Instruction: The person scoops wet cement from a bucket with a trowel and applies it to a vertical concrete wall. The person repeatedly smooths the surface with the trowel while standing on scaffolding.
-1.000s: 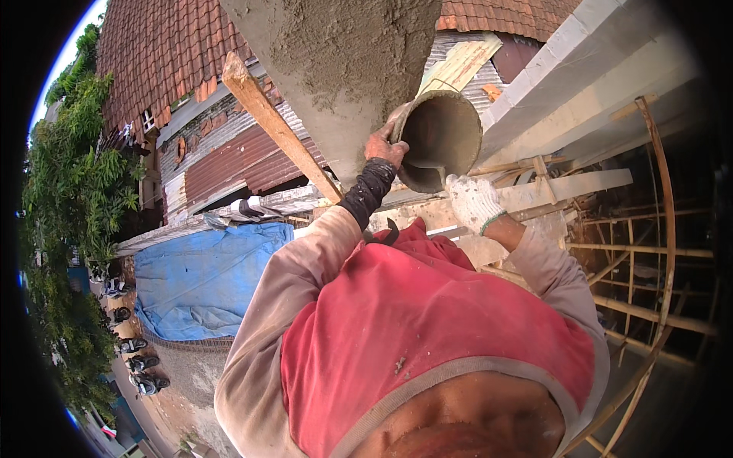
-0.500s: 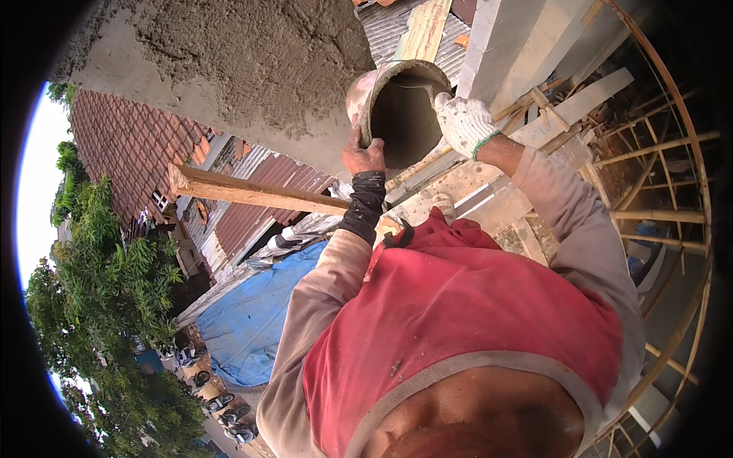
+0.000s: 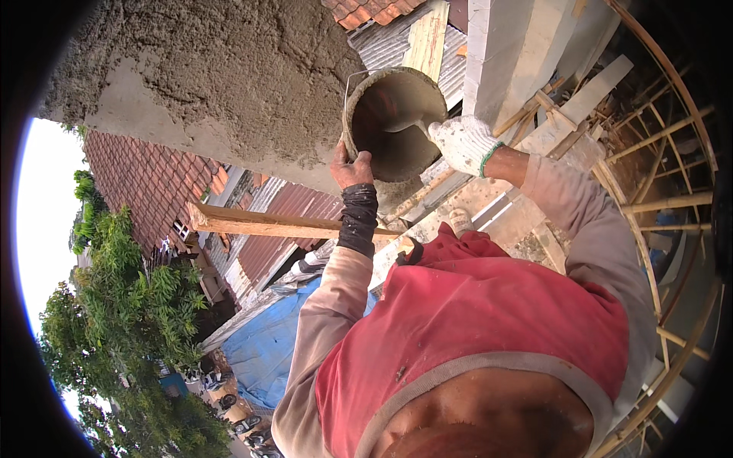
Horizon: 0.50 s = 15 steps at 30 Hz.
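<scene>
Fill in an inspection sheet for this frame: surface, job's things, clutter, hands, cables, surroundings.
Surface: rough wet mortar on a wall, smoother grey band below it.
Job's things: mortar-caked bucket, tilted, mouth toward the camera; trowel inside it.
Clutter: wooden batten jutting out; planks and bamboo poles at right.
Hands: left hand bare, grips the bucket rim; right hand, in a white glove, holds the trowel handle.
Cables: nothing seen.
Surroundings: red tiled roof, blue tarp, trees far below.
</scene>
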Tool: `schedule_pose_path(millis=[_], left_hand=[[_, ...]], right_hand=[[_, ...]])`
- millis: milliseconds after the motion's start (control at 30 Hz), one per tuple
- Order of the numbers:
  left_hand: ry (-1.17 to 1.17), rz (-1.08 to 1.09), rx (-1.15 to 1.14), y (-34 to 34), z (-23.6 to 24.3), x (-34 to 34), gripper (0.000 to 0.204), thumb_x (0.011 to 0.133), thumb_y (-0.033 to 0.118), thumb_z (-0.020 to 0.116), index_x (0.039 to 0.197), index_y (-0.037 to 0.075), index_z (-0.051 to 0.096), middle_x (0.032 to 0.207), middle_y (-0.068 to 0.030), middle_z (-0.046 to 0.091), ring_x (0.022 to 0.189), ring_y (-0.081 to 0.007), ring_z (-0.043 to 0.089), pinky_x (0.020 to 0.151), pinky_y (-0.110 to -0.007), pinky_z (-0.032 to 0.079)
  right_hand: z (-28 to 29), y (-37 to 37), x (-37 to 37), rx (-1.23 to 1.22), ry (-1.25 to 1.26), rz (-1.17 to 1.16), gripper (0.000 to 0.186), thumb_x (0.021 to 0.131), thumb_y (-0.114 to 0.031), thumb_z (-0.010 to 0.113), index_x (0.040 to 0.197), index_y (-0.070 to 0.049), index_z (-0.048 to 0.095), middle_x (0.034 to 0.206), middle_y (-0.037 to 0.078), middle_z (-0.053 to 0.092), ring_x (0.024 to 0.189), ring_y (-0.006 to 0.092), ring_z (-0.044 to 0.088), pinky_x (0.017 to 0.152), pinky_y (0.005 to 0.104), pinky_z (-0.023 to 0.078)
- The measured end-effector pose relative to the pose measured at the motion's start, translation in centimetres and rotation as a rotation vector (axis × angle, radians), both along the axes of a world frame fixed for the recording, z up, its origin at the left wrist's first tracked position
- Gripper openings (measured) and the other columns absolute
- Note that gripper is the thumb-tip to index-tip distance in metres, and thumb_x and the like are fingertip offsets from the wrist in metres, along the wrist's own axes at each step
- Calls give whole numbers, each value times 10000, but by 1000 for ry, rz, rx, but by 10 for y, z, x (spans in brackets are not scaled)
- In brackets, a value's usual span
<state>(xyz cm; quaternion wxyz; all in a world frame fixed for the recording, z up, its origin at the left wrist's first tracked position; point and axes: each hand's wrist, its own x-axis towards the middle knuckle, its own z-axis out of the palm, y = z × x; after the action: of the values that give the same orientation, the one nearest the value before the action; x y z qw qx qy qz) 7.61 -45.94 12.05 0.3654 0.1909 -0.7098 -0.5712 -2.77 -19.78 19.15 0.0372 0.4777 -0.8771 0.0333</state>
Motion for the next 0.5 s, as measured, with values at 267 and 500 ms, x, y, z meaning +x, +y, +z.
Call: schedule_pose_path(millis=[267, 500], left_hand=[[-53, 37, 48, -12, -23, -10, 505, 763, -54, 693, 1266, -68, 731, 1073, -53, 790, 954, -143, 702, 893, -306, 575], [-132, 144, -106, -7, -40, 12, 584, 747, 15, 732, 1327, -47, 737, 1067, -188, 809, 941, -210, 752, 911, -361, 588]], right_hand=[[31, 0, 23, 177, -99, 124, 359, 932, -156, 648, 1218, 56, 696, 987, 234, 803, 927, 361, 813, 774, 510, 633], [-8, -3, -9, 171, -504, 14, 372, 978, -319, 623, 1101, -1, 772, 1007, 255, 785, 918, 418, 784, 850, 533, 617]])
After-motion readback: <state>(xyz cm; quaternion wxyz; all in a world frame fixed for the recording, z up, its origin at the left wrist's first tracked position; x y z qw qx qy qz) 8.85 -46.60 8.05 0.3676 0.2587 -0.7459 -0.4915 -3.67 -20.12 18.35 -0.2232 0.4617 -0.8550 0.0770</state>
